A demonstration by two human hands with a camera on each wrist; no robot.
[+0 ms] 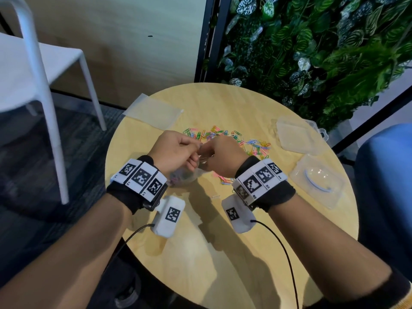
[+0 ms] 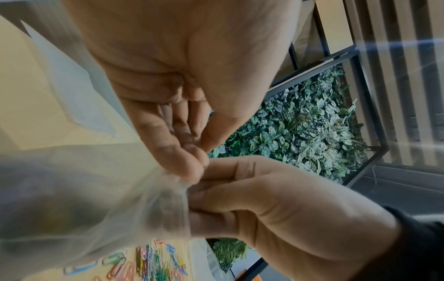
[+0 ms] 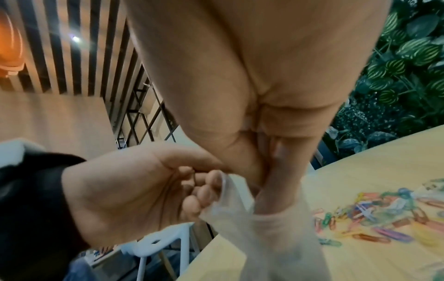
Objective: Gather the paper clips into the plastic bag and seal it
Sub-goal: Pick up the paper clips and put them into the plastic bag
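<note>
Head view: left hand (image 1: 176, 150) and right hand (image 1: 223, 157) meet knuckle to knuckle above worktop (image 1: 223, 241), both pinching top edge of plastic bag (image 1: 185, 178). Bag hangs under hands, some clips inside. Loose paper clips (image 1: 236, 139) scattered just beyond fingers. Clear boxes (image 1: 298, 137) off right hand's side.

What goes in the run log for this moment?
left hand: pinches plastic bag mouth | right hand: pinches same mouth | bag: holds some clips, seal state unclear | paper clips: many loose on table
</note>
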